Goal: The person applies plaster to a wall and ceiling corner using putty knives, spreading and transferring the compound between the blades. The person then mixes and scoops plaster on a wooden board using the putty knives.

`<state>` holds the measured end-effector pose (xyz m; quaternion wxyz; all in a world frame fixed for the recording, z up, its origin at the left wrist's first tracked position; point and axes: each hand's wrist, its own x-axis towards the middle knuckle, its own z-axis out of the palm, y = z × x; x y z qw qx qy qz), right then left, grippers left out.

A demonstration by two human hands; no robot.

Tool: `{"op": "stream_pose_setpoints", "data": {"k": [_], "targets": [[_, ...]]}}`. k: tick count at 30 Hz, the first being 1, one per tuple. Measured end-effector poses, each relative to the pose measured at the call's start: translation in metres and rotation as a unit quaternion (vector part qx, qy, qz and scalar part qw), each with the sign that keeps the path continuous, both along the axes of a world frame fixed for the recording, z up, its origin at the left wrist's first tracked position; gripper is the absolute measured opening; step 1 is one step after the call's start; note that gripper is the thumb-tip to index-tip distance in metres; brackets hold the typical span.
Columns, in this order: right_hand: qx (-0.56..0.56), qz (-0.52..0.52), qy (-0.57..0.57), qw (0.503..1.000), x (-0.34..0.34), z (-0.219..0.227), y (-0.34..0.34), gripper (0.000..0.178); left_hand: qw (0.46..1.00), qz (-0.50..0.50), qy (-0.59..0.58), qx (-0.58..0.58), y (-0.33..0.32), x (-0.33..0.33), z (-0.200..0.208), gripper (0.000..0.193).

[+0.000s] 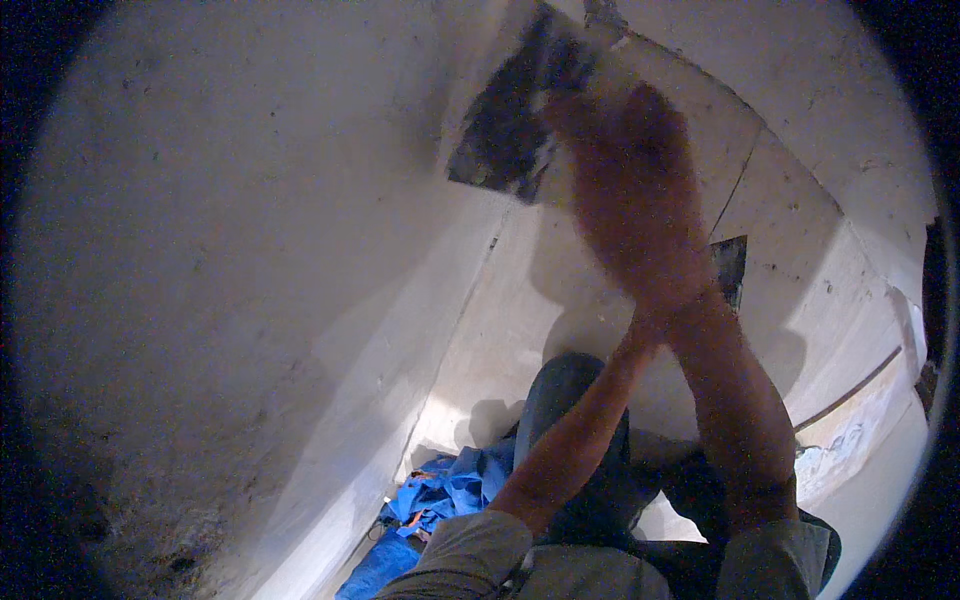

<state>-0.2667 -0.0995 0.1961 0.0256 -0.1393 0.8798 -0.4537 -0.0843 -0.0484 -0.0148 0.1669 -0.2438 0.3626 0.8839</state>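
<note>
At the frame's upper centre, blurred hands (632, 165) overlap by a dark sheet (510, 115), their grip unclear; if held loosely, it could slip.

Passing room over broad pale stained surface (240, 230) at left; dark flat rectangular piece (505, 130), overlapping bare forearms (738, 410) block middle.

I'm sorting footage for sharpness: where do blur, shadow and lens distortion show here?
Head view: the overlapping hands and dark plate look smeared, the blue cloth crisper; head view: soft shadows cross the pale panel; head view: fisheye bends edges, with corners black.
</note>
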Motion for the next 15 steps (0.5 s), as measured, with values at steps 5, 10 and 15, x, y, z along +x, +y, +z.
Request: {"op": "stream_pose_setpoints", "data": {"k": [5, 10, 15], "targets": [[-0.106, 0.11, 0.178, 0.972, -0.037, -0.031, 0.032, 0.022, 0.999, 0.01, 0.024, 0.022, 0.006, -0.003, 0.006, 0.044], [-0.212, 0.08, -0.184, 0.957, -0.08, -0.063, 0.062, 0.018, 0.993, 0.045, -0.112, -0.006, 0.009, -0.007, 0.031, 0.047], [-0.527, 0.08, -0.549, 0.644, -0.098, -0.09, 0.061, 0.018, 0.995, 0.031, -0.064, -0.063, 0.004, -0.008, 0.03, 0.049]]}}
